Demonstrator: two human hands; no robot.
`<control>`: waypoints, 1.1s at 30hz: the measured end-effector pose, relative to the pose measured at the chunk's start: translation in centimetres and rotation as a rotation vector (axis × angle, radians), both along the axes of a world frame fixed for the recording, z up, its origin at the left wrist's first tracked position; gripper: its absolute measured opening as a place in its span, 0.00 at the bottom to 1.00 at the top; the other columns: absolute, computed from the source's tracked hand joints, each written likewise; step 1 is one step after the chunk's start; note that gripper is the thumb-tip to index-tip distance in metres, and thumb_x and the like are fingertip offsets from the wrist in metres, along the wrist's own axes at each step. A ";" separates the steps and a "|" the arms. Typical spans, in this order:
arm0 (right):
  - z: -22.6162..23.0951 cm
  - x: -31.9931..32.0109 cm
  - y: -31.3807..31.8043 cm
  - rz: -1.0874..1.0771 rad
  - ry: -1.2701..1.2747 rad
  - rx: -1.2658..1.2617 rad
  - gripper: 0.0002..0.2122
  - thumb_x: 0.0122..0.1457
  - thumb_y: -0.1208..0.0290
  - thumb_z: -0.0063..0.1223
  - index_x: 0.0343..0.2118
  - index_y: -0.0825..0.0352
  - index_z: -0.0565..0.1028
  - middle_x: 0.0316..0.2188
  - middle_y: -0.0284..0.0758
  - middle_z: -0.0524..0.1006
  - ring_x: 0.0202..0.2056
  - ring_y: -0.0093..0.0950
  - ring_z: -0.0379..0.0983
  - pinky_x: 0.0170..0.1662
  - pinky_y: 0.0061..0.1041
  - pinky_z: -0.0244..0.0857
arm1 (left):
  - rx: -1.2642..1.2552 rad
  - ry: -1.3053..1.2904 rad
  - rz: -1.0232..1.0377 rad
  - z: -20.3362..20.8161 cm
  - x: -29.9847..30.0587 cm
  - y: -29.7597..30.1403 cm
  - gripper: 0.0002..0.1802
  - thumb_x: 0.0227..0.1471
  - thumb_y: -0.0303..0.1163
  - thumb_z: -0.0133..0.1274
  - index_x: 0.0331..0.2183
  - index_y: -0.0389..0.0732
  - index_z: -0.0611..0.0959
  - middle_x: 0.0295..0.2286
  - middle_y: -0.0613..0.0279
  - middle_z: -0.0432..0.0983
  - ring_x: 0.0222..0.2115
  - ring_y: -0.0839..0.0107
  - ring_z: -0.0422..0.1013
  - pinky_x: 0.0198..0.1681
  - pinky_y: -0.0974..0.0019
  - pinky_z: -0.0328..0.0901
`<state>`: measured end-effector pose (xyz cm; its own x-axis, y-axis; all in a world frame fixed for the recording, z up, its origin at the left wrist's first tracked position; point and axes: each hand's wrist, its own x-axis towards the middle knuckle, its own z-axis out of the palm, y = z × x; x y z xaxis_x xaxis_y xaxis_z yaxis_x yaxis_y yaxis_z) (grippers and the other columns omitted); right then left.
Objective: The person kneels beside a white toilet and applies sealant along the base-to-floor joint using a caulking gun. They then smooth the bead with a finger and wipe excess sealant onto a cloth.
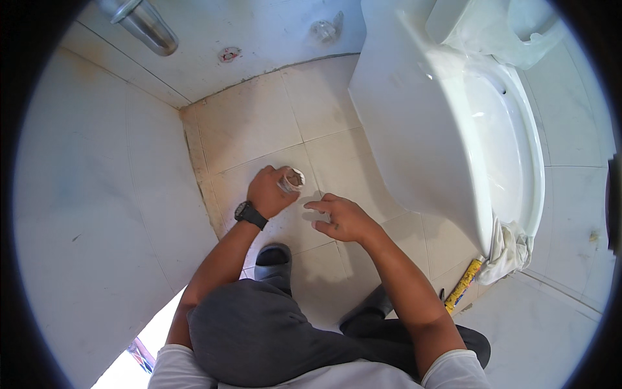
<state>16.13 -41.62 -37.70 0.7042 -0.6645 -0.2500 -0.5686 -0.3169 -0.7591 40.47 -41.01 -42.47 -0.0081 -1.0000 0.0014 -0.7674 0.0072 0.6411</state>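
My left hand (269, 191), with a black watch on its wrist, is closed round a small white ring-shaped piece (293, 180). It looks like a short hollow tube or cup, its round opening facing up; the fingers cover part of its side. Just to the right, my right hand (345, 217) holds nothing. Its index finger points toward the white piece and its thumb stands apart, while the other fingers are partly curled. Both hands are above the beige tiled floor (253, 139), in front of my knees.
A large white ceramic fixture (414, 123) with a basin stands at the right. A white cloth (507, 253) hangs at its near end, beside a yellow tube (463, 285) on the floor. A metal pipe (146, 29) juts out at the upper left, near a wall hole (229, 54).
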 end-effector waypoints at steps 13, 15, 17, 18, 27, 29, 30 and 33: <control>-4.9 1.5 -12.6 -0.198 0.979 -0.739 0.27 0.59 0.66 0.54 0.60 0.74 0.68 0.45 0.39 0.78 0.42 0.35 0.77 0.38 0.37 0.74 | 0.061 0.263 0.021 -1.9 0.4 0.2 0.34 0.40 0.41 0.70 0.50 0.39 0.82 0.33 0.52 0.75 0.35 0.56 0.76 0.40 0.57 0.71; -6.3 2.5 -16.0 -0.194 1.023 -0.776 0.26 0.61 0.66 0.52 0.61 0.73 0.67 0.45 0.38 0.78 0.42 0.34 0.77 0.36 0.36 0.74 | 0.081 0.353 0.030 -1.7 0.3 0.4 0.34 0.40 0.39 0.70 0.50 0.39 0.82 0.32 0.52 0.75 0.35 0.57 0.77 0.38 0.59 0.71; -7.5 3.3 -18.4 -0.192 1.063 -0.835 0.26 0.62 0.66 0.49 0.62 0.73 0.67 0.44 0.37 0.78 0.40 0.33 0.78 0.34 0.35 0.74 | 0.061 0.358 0.028 -1.6 0.4 0.6 0.34 0.40 0.39 0.70 0.50 0.38 0.82 0.32 0.52 0.75 0.34 0.59 0.77 0.38 0.60 0.71; -7.7 3.4 -19.4 -0.199 1.074 -0.888 0.26 0.63 0.66 0.48 0.62 0.73 0.67 0.43 0.38 0.78 0.39 0.33 0.78 0.34 0.35 0.75 | 0.076 0.366 0.040 -1.6 0.5 0.7 0.34 0.40 0.38 0.70 0.50 0.38 0.82 0.31 0.53 0.75 0.34 0.59 0.77 0.37 0.61 0.71; -6.8 6.2 -26.8 -0.257 1.161 -0.656 0.30 0.65 0.68 0.43 0.69 0.73 0.56 0.51 0.43 0.78 0.44 0.37 0.81 0.36 0.37 0.77 | 0.081 0.357 0.090 -1.5 0.8 1.2 0.36 0.37 0.35 0.74 0.50 0.37 0.82 0.34 0.54 0.79 0.36 0.63 0.77 0.44 0.62 0.70; -6.9 6.5 -27.9 -0.309 1.141 -0.584 0.31 0.65 0.68 0.43 0.69 0.73 0.54 0.52 0.43 0.78 0.46 0.36 0.80 0.38 0.37 0.77 | 0.065 0.355 0.096 -1.6 0.8 1.2 0.36 0.37 0.35 0.74 0.50 0.37 0.82 0.34 0.54 0.79 0.36 0.63 0.77 0.45 0.62 0.70; -7.0 6.5 -28.3 -0.339 1.128 -0.561 0.31 0.65 0.68 0.43 0.69 0.73 0.54 0.53 0.42 0.78 0.46 0.35 0.80 0.39 0.36 0.77 | 0.075 0.354 0.108 -1.6 0.8 1.2 0.36 0.37 0.35 0.74 0.50 0.37 0.82 0.34 0.54 0.79 0.36 0.63 0.77 0.45 0.63 0.70; -7.7 6.5 -29.1 -0.406 1.091 -0.499 0.33 0.65 0.67 0.45 0.70 0.74 0.52 0.54 0.41 0.78 0.48 0.35 0.79 0.42 0.36 0.76 | 0.114 0.360 0.101 -1.7 0.9 1.1 0.36 0.37 0.36 0.74 0.50 0.38 0.82 0.34 0.53 0.80 0.37 0.63 0.77 0.45 0.63 0.70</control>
